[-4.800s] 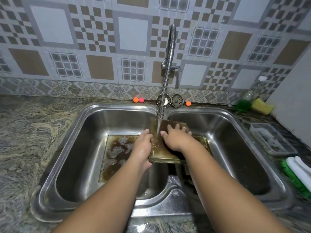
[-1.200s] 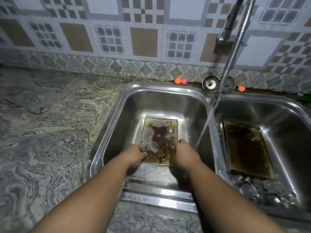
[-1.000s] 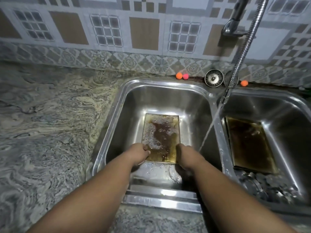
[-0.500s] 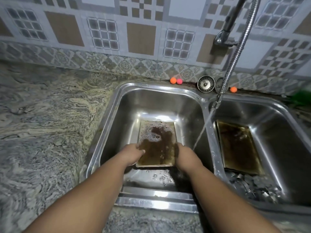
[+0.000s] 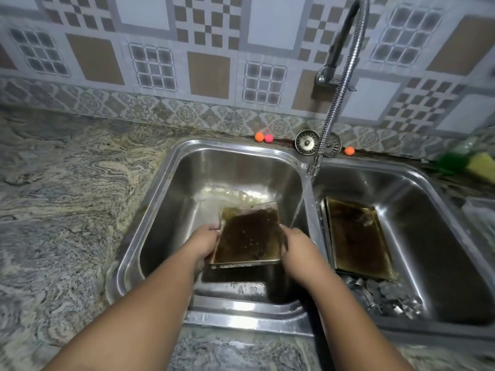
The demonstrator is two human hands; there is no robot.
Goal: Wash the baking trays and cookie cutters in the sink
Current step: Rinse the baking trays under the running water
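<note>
A marbled stone desk [image 5: 67,196] is stretching across the left side, up to a tiled wall. Set into it, a steel double sink [image 5: 241,317] is filling the middle and right.

In the left basin, the left hand [image 5: 206,243] is gripping the left long edge of a brown-stained baking tray [image 5: 249,234]. The right hand [image 5: 297,250] is gripping its right long edge, so the hands are apart with the tray between them. The tray's long axis is running from the sink's near edge toward its far edge, open side up, with the near short edge tilting up off the basin floor. Basin floor is showing to its left and beyond it.

Water [image 5: 298,207] is falling from the tap [image 5: 337,89] just right of the tray, beside the divider. Two strainers [image 5: 307,142] are sitting on the far rim.

In the right basin, a second tray [image 5: 356,236] is lying along the divider, with cookie cutters [image 5: 383,295] heaped at its near end. A yellow sponge [image 5: 482,163] is resting at the desk's far right corner.
</note>
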